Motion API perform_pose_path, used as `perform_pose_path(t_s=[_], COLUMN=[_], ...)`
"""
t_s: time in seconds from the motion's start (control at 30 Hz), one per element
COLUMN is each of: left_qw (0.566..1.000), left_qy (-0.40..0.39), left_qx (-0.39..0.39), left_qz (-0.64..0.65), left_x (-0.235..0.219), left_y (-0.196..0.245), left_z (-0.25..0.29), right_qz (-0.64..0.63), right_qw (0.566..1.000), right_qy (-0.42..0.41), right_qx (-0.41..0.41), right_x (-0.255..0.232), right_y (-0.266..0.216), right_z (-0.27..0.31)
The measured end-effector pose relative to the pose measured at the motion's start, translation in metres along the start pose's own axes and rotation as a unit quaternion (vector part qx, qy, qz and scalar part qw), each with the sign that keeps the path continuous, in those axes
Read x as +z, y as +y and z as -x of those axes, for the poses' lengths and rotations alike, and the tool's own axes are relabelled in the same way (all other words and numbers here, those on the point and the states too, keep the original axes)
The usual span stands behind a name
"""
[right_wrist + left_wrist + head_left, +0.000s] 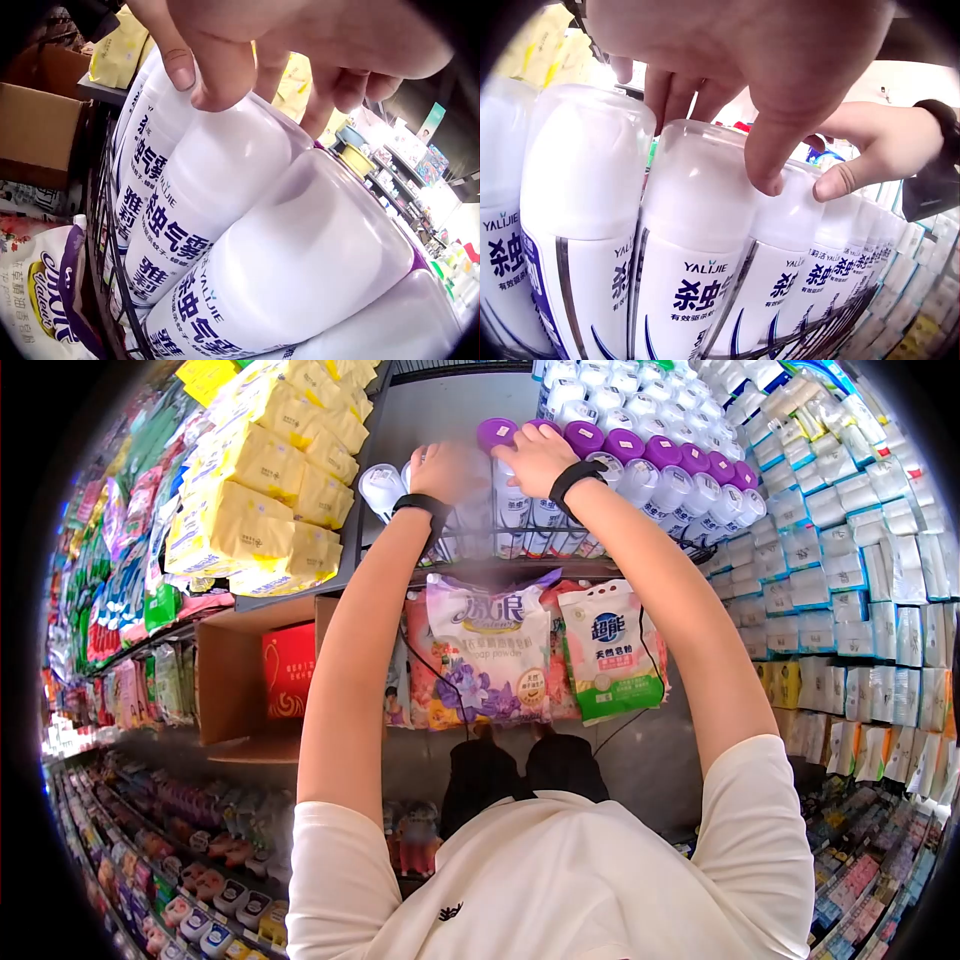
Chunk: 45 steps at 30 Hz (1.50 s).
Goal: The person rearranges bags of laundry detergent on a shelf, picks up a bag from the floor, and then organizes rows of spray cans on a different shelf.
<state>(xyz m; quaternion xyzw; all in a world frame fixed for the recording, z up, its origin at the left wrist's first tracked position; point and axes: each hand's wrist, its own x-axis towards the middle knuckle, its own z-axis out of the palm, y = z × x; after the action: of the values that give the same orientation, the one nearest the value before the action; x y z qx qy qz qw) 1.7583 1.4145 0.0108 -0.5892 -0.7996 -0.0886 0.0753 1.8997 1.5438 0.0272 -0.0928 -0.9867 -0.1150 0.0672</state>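
White insecticide spray cans with clear caps stand in rows in a wire basket, "YALIJIE" on their labels. At the front row, my left hand (440,472) grips the cap of a spray can (697,187), its thumb in front and fingers behind. Beside it my right hand (538,460) holds the top of another spray can (232,142), with thumb and fingertips at the cap. Purple caps (583,438) show in a line behind the front cans. The far sides of both gripped cans are hidden by the hands.
Yellow tissue packs (250,525) are stacked at the left of the basket. A black wire rail (109,225) runs along the cans' front. Below hang soap powder bags (490,645), beside an open cardboard box (228,685). White packs (800,575) fill the right shelves.
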Motion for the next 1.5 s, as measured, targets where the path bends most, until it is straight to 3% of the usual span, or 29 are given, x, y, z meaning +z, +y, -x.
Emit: perform_pose_path(t_s=[0.17, 0.43, 0.53, 0.97, 1.13, 1.5], left_qw=[1.0, 0.998, 0.993, 0.995, 0.988, 0.99], left_qy=[-0.012, -0.061, -0.112, -0.097, -0.143, -0.14], left_qx=[0.007, 0.0, -0.015, -0.001, -0.019, -0.025], left_qz=[0.01, 0.032, 0.044, 0.034, 0.048, -0.002], left_x=[0.006, 0.001, -0.008, 0.007, -0.013, -0.019], left_y=[-0.004, -0.004, -0.001, -0.01, 0.006, 0.019], left_z=[0.0, -0.004, -0.004, -0.002, -0.005, -0.013], right_qz=[0.003, 0.022, 0.031, 0.038, 0.036, 0.056], right_qw=[0.999, 0.999, 0.999, 0.998, 0.998, 0.996], right_qy=[-0.028, 0.004, 0.0, -0.009, -0.006, -0.001], right_qx=[0.029, 0.028, 0.034, 0.046, 0.058, 0.07], right_x=[-0.003, 0.002, 0.003, 0.003, 0.005, 0.012], right_y=[-0.004, -0.007, -0.009, -0.011, -0.014, -0.018], right_z=[-0.002, -0.002, -0.003, -0.003, -0.004, -0.007])
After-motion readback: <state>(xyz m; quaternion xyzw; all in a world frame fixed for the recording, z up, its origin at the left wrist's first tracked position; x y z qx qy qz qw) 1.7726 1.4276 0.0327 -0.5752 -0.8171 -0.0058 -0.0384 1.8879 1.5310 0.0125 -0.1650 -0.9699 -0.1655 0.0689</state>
